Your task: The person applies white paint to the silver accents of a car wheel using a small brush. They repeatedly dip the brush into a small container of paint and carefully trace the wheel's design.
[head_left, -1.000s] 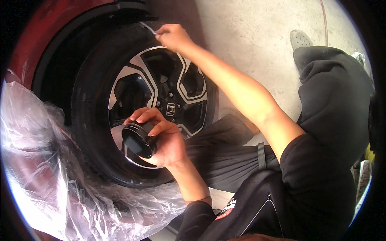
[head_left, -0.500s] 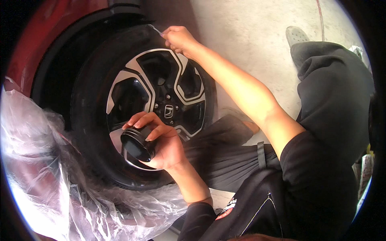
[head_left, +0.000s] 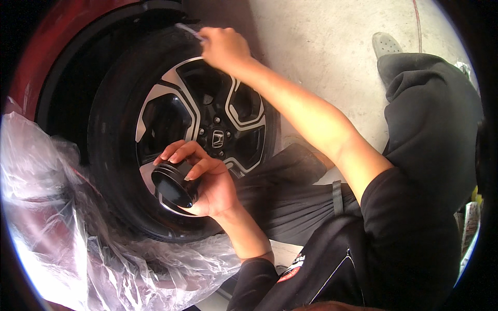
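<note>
My left hand (head_left: 207, 181) is wrapped round a black, round jar (head_left: 175, 187), held tilted in front of the lower left of the wheel. Its dark, glossy round face points toward me. My right hand (head_left: 225, 49) grips a thin, pale stick-like tool (head_left: 191, 31) at the top of the tire (head_left: 116, 129). The tool's far end lies near the upper tire and the wheel arch edge; motion blur hides what its tip is. Black and silver spokes fill the alloy wheel (head_left: 194, 111) between my two hands.
Crumpled clear plastic sheeting (head_left: 129, 274) covers the area left and below the tire. A red car body panel (head_left: 31, 72) and black wheel arch (head_left: 54, 96) curve at upper left. My bent leg (head_left: 430, 119) and grey clog (head_left: 386, 45) are on the pale floor (head_left: 321, 52) at right.
My right hand has moved slightly left and up along the top of the tire, carrying the thin tool. My left hand and the jar have barely shifted.
</note>
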`<state>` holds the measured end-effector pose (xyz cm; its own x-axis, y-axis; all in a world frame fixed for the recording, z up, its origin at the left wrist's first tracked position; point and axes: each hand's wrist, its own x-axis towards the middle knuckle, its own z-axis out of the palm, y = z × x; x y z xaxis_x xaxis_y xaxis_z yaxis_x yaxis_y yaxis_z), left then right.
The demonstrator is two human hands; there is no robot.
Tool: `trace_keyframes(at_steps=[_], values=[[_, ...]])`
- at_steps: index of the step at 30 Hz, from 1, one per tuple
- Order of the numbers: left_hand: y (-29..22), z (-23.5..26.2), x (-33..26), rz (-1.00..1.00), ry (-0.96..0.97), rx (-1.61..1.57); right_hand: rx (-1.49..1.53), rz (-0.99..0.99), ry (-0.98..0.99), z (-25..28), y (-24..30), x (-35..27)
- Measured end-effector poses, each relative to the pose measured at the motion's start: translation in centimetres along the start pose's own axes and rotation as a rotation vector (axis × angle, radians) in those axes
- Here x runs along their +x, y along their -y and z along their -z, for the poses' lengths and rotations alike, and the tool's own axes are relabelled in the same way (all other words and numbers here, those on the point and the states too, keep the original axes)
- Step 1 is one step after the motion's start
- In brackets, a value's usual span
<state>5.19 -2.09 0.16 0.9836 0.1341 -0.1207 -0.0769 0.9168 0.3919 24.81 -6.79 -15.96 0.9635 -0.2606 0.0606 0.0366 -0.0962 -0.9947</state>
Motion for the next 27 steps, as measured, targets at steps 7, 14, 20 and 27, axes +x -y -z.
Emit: trace_keyframes(at_steps=[7, 14, 20, 27], values=[[-0.6, 0.1, -0.3, 0.002, 0.004, -0.002, 0.167, 0.121, 0.108, -0.5, 6.6, -1.9], [0.1, -0.1, 0.0, -0.014, -0.041, -0.019, 0.089, -0.102, 0.034, -0.7, 1.1, -0.6], [-0.3, -0.1, -0.3, -0.039, -0.019, 0.004, 0.146, -0.018, 0.085, -0.4, 4.7, -0.7], [-0.7, 0.0, -0.1, -0.019, -0.025, -0.020, 0.247, 0.089, 0.040, -1.8, 5.5, -2.6]])
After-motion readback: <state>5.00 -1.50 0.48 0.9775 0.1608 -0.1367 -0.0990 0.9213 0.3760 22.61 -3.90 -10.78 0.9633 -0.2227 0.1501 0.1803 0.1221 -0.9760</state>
